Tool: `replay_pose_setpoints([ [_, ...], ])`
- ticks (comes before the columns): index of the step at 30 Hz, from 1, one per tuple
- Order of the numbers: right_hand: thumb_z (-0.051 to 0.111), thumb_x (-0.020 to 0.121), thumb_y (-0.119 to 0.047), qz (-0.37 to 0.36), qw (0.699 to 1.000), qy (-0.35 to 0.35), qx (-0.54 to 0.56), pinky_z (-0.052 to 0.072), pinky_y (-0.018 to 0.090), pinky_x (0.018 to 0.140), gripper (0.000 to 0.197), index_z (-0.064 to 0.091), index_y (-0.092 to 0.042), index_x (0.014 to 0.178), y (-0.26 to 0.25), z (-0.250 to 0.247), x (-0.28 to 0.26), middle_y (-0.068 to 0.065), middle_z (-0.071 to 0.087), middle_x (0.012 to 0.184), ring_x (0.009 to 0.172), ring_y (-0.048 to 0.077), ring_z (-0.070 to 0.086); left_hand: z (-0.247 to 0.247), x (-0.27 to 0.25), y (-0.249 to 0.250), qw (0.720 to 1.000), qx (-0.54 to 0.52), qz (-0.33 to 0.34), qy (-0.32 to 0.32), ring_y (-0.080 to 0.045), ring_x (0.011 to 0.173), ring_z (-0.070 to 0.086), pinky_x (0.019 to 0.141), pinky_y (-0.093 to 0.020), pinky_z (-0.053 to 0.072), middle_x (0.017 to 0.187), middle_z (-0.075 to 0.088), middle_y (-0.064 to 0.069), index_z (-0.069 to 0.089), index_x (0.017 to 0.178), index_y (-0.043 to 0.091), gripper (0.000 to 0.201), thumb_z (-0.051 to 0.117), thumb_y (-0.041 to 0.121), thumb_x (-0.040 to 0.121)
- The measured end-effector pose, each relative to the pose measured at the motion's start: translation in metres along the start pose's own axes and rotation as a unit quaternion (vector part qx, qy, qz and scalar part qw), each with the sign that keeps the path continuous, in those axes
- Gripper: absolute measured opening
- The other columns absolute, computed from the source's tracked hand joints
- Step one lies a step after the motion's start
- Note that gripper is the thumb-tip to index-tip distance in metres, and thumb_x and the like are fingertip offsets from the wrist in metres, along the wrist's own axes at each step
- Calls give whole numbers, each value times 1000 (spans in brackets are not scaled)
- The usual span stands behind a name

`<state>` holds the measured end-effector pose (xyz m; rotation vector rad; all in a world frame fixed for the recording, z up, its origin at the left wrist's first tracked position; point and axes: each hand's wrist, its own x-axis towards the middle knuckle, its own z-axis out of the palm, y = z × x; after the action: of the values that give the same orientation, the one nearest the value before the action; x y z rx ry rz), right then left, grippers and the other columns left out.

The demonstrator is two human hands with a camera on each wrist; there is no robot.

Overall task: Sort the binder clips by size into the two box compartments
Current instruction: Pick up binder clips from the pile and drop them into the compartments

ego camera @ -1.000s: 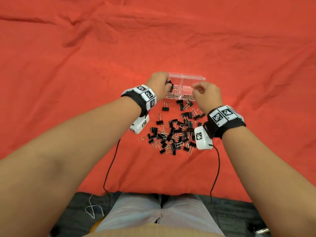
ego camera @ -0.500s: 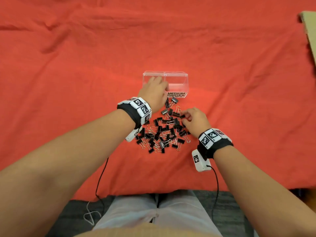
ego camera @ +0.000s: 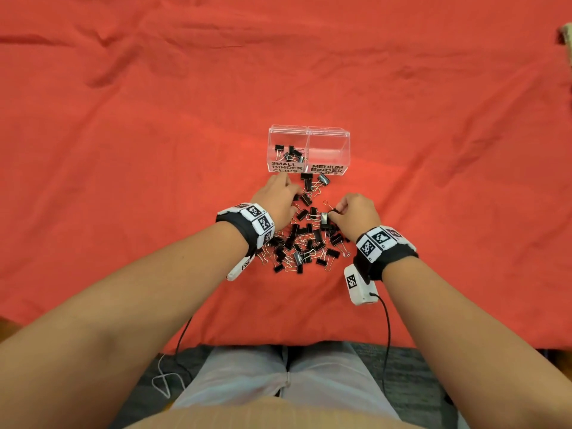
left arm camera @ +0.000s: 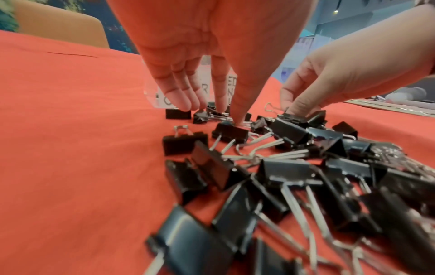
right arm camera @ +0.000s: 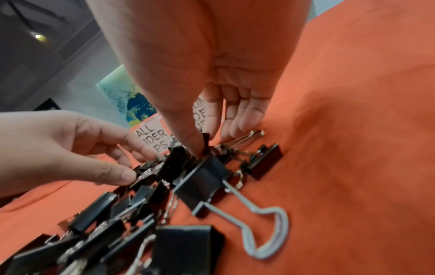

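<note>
A clear two-compartment box (ego camera: pixel 346 140) stands on the red cloth. Its left half, labelled SMALL BINDER CLIPS, holds several black clips (ego camera: pixel 289 152); no clips show in the right half, labelled MEDIUM. A pile of black binder clips (ego camera: pixel 306 243) lies just in front of the box. My left hand (ego camera: pixel 291 196) reaches into the pile's far left side with fingers straight, and a fingertip touches a small clip (left arm camera: pixel 230 132). My right hand (ego camera: pixel 333 214) is at the pile's right side, where thumb and forefinger pinch a black clip (right arm camera: pixel 206 140).
The wrinkled red cloth (ego camera: pixel 154 150) covers the whole surface. Its near edge (ego camera: pixel 278 342) runs above my lap. Black cables (ego camera: pixel 387 329) hang from the wrist cameras. A tan object (ego camera: pixel 566 35) sits at the far right edge.
Both hands have come back from the box to the pile. The left hand left the box's small compartment last, and the right hand has closed its fingers on a clip.
</note>
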<state>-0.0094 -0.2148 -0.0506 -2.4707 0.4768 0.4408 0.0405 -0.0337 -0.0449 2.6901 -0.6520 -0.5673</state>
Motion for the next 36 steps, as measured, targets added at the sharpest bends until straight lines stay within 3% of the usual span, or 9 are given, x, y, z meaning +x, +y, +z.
replay_pose_setpoints([
  [5,68,79,-15,34,992,46,117,39,21,52,14,54,-15,77,8,-8,3,0,58,72,58,13,52,-4,-6,-9,998,-41,-38,26,-22,115,44,92,-39,48,116,47,-5,57,118,16,29,58,19,89],
  [9,56,86,-7,46,961,10,271,47,27,56,19,58,-16,103,15,-20,8,-2,55,72,57,13,53,-1,-10,-6,997,-63,-41,26,-22,113,45,90,-39,48,113,49,-5,58,112,16,23,56,16,89],
  [12,41,88,-4,72,942,-14,327,45,28,51,25,60,-20,87,10,-24,8,1,54,73,55,16,52,3,-11,3,997,-68,-24,24,-21,116,43,95,-38,46,118,49,-5,55,120,15,30,55,17,90],
  [15,41,86,-7,80,928,-43,361,41,29,50,22,54,-19,74,-2,-21,8,1,52,70,56,17,49,8,-10,13,999,-45,1,14,-22,118,40,101,-38,42,125,47,-4,49,132,15,41,54,19,91],
  [20,37,93,-11,-46,983,-63,165,39,19,42,30,62,-19,105,-28,-14,8,-2,63,89,48,10,43,12,-13,18,998,-27,49,-16,-24,114,40,101,-39,39,124,51,-2,56,128,18,38,51,13,91],
  [24,35,93,-9,-108,989,-95,33,36,17,37,46,52,-30,130,-31,-8,11,9,67,111,42,9,43,8,-17,7,998,-40,52,0,-25,113,42,101,-38,39,124,54,0,59,125,21,40,47,5,91],
  [28,36,91,-11,-72,995,-64,25,39,25,41,45,54,-31,127,-20,-14,10,11,69,106,44,13,47,-4,-22,-6,998,-67,1,18,-18,111,43,103,-36,40,120,56,3,61,110,19,35,44,-3,88],
  [32,42,89,-11,-88,995,-51,8,39,23,41,40,60,-32,118,-14,-17,2,-3,58,60,39,12,42,-7,-29,-14,993,-96,-58,46,-17,102,42,95,-35,42,105,49,2,54,91,17,29,41,-7,82],
  [36,50,87,-17,-123,988,-88,-35,53,30,67,28,68,-32,102,-16,-12,-5,-13,63,79,70,17,60,0,-34,-17,993,-105,-40,44,-18,103,43,91,-39,45,105,49,0,60,94,16,19,47,3,86],
])
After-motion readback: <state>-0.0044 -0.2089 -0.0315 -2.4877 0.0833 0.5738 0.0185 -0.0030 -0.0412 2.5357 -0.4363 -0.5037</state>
